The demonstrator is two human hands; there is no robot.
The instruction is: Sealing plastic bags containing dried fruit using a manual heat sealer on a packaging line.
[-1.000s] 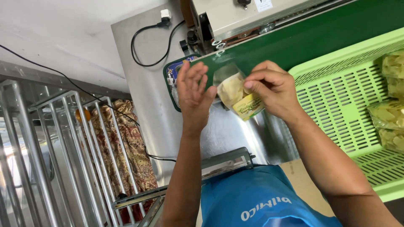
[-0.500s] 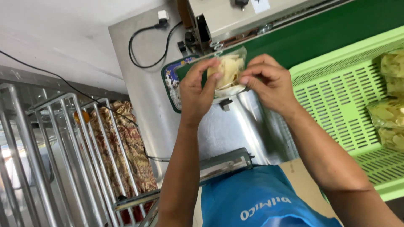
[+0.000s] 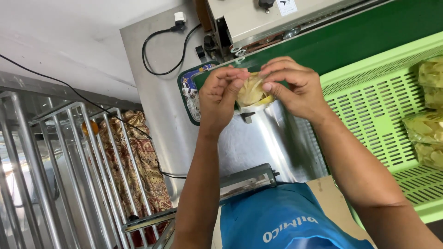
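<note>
A small clear bag of yellow chips (image 3: 253, 90) is held between both my hands, just below the inlet of a beige sealing machine (image 3: 258, 20) with a green conveyor belt (image 3: 369, 32). My left hand (image 3: 221, 97) pinches the bag's left edge with its fingertips. My right hand (image 3: 295, 87) pinches the right edge from the other side. The bag sits above a shiny steel surface (image 3: 258, 143).
A light green slotted crate (image 3: 369, 110) on the right holds several sealed chip bags (image 3: 427, 127). A black cable (image 3: 157, 46) runs to a plug on the steel panel. Metal rack bars (image 3: 69, 152) and a patterned cloth (image 3: 138, 157) lie at the left. A blue bag (image 3: 281, 216) sits near my body.
The bag has moved up toward the machine's inlet. My left hand went from an open palm beside the bag to pinching its edge, and both hands drew together.
</note>
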